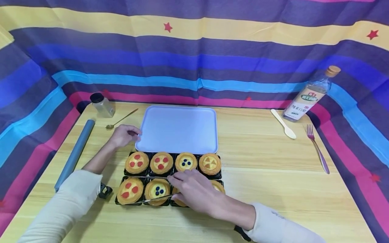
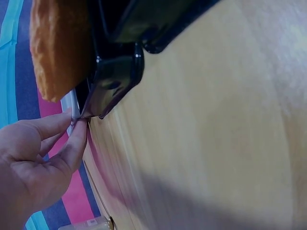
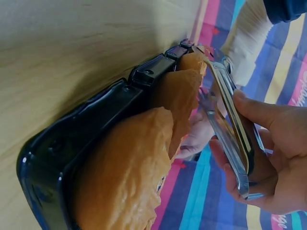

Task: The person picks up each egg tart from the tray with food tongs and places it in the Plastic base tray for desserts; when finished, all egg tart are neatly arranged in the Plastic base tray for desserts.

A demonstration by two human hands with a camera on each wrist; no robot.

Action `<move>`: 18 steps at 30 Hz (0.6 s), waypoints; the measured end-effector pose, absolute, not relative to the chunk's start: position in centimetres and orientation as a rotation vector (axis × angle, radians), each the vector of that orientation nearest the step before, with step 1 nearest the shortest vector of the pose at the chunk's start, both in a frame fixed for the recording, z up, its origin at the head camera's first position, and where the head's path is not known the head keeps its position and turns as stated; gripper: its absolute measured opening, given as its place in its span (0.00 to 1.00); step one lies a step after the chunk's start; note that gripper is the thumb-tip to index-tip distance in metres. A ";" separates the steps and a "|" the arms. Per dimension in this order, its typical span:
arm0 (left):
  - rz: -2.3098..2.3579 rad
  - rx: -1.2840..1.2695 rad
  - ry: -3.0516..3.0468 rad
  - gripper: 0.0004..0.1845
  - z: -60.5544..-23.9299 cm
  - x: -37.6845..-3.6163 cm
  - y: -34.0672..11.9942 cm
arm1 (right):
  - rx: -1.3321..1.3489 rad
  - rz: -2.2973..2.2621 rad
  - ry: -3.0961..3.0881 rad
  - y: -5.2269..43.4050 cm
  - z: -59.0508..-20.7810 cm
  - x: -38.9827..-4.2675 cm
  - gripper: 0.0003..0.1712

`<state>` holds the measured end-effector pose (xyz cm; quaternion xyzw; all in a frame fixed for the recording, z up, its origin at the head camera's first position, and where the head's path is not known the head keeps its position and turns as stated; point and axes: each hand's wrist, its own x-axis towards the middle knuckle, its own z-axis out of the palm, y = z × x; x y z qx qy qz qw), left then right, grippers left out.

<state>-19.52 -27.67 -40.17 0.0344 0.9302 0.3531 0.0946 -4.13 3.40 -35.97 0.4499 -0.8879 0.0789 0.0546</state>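
Observation:
My left hand (image 1: 124,135) pinches the left rim of a pale blue tray (image 1: 179,130), thumb on one side and fingers on the other in the left wrist view. My right hand (image 1: 199,192) grips metal tongs (image 3: 230,139), whose arms are spread and reach left over the front row of tarts. Their tips lie on either side of a tart with red dots (image 1: 130,191) at the front left. Beside it is a tart with dark blue dots (image 1: 157,189). The right hand partly covers the other front tarts. All the tarts sit in black plastic trays (image 3: 100,110).
The back row includes a tart with yellow triangles (image 1: 210,164). Left lie a grey-blue roll (image 1: 74,155), a small gold spoon (image 1: 121,118) and a black-capped jar (image 1: 103,105). Right are a pale spoon (image 1: 284,125), a fork (image 1: 317,148) and a labelled bottle (image 1: 308,98). Striped cloth surrounds the table.

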 end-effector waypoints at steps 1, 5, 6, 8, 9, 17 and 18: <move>1.047 0.103 2.760 0.11 -40.2 -19.5 -27.7 | 1.368 0.240 -2.700 3.4 -36.0 -4.1 0.29; 1.041 0.096 2.764 0.11 -40.1 -19.4 -27.6 | 1.366 0.238 -2.724 3.2 -35.9 -3.9 0.30; 1.039 0.094 2.763 0.11 -40.1 -19.4 -27.6 | 1.363 0.238 -2.727 3.2 -35.9 -3.9 0.30; 1.035 0.090 2.761 0.11 -40.1 -19.4 -27.5 | 1.357 0.239 -2.735 3.1 -35.9 -3.9 0.31; 1.034 0.090 2.760 0.11 -40.1 -19.4 -27.5 | 1.354 0.239 -2.737 3.2 -35.8 -3.9 0.31; 1.027 0.090 2.754 0.11 -40.0 -19.5 -27.5 | 1.349 0.240 -2.769 3.7 -35.2 -3.7 0.33; 1.025 0.089 2.753 0.11 -40.0 -19.5 -27.5 | 1.350 0.249 -2.773 3.9 -35.1 -3.7 0.33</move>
